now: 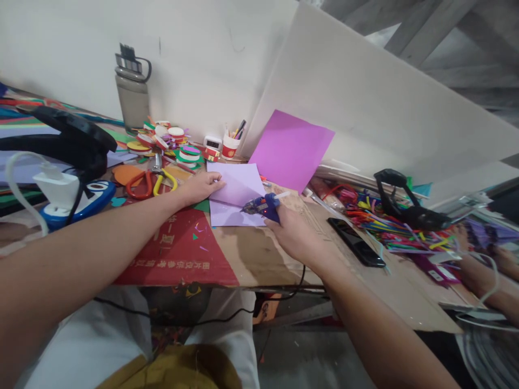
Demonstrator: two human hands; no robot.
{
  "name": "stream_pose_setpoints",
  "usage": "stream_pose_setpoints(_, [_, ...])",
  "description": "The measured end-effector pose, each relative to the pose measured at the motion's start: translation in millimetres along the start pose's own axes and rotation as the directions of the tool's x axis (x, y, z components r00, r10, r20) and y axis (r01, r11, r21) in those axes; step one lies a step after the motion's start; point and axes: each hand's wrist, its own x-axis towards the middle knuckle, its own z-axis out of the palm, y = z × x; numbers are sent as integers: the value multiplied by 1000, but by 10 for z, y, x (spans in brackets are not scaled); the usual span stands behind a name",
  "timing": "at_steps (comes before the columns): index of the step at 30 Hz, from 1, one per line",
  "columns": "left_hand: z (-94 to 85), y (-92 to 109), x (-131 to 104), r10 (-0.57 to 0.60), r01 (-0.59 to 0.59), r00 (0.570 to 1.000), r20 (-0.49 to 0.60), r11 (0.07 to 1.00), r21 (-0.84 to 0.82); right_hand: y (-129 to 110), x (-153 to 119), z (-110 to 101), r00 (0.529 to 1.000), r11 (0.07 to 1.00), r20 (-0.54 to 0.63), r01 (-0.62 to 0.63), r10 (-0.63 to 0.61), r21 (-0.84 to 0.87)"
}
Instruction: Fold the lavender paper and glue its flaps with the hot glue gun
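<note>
Cardboard [259, 256] covered the worktop below a white panel [198, 65]. From where I stood, the lavender paper [235, 173] lay between both hands, left of a black phone [357, 243]. The right hand [294, 232] grasped a blue glue gun [268, 207], its nozzle over the paper. The left hand [201, 187] touched the paper's left side; whether it pinched, I couldn't tell.

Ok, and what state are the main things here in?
Glue gun: in the right hand
Lavender paper: partly under the left hand
Magenta sheet: leaning on white board
Bottle: upright, lid on
Phone: flat, screen dark
Pen cup: upright, holding pens
Charger: plugged into blue socket
</note>
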Motion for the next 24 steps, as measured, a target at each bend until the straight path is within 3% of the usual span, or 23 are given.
stream_pose_setpoints(6, [-9,-8,-1,-9,9,1000,21,1000,1,-65,10,120,997,992,-17,76,-75,105])
stream_pose_setpoints(10, [-6,-9,-5,-3,3,1000,18,1000,9,-140,-43,140,993,979,54,91,-103,185])
stream_pose_setpoints(24, [-12,9,-11,-12,11,1000,17,1000,13,-272,-83,85,988,981,121,78,-100,177])
